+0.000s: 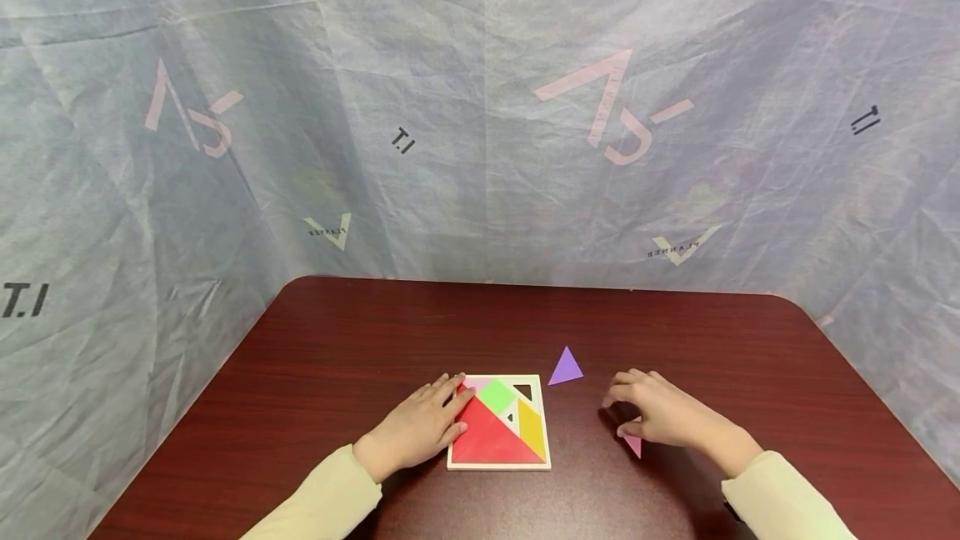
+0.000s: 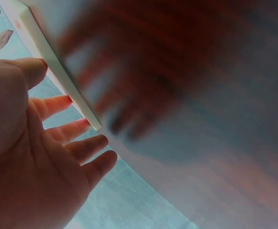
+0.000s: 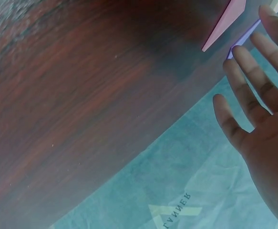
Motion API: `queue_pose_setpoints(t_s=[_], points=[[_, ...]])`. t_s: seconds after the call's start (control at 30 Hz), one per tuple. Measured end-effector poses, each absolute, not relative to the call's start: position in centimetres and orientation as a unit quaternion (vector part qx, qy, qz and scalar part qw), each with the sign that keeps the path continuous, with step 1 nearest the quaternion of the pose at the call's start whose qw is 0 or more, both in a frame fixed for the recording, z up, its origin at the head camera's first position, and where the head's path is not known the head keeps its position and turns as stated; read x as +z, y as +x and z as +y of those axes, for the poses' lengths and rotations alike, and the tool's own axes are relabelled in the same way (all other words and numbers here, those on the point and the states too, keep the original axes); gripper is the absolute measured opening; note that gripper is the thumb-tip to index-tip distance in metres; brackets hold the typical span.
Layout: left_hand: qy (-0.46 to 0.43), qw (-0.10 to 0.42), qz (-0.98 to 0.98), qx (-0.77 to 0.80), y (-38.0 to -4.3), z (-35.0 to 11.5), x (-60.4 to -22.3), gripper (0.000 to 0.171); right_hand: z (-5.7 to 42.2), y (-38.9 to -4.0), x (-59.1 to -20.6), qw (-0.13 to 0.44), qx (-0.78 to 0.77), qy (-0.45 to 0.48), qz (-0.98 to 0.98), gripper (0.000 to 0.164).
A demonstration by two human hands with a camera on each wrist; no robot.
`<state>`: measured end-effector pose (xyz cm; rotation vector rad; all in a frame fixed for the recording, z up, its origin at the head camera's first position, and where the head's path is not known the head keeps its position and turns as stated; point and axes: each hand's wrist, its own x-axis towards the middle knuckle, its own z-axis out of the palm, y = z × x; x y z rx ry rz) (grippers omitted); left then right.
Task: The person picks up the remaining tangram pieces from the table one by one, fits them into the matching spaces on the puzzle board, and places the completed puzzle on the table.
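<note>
A square tangram tray (image 1: 498, 467) with a pale rim lies flat on the table. Inside it are a large red area (image 1: 491, 437), a pink piece (image 1: 477, 382), a green square (image 1: 497, 397) and a yellow parallelogram (image 1: 531, 430). My left hand (image 1: 420, 425) rests across the tray's left edge, its fingers spread and fairly straight. Over to the right, my right hand (image 1: 663, 411) is low above a pink triangle (image 1: 633, 445), which it partly hides. In the right wrist view, the fingers extend loosely beside that pink triangle (image 3: 226, 23), with a gap between them.
Beyond the tray's upper right corner, a purple triangle (image 1: 567, 367) lies on the dark red wooden table (image 1: 360, 332). Two dark triangular openings show at the tray's right side. Grey printed fabric (image 1: 450, 190) hangs around the table's back and sides.
</note>
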<state>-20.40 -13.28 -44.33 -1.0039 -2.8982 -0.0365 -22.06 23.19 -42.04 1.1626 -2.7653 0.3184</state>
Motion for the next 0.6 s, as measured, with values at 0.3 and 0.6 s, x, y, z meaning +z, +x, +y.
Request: queue_pose_setpoints(t_s=[0.3, 0.6], points=[[-0.328, 0.039, -0.944, -0.013, -20.41, -13.27, -44.42, 0.048, 23.71, -21.83, -41.68, 0.042, 0.105, 0.396, -0.911, 0.019], [-0.326, 0.037, -0.945, -0.014, -20.47, -13.27, -44.47, 0.048, 23.97, -21.7, -41.81, 0.006, 0.099, 0.38, -0.92, 0.026]])
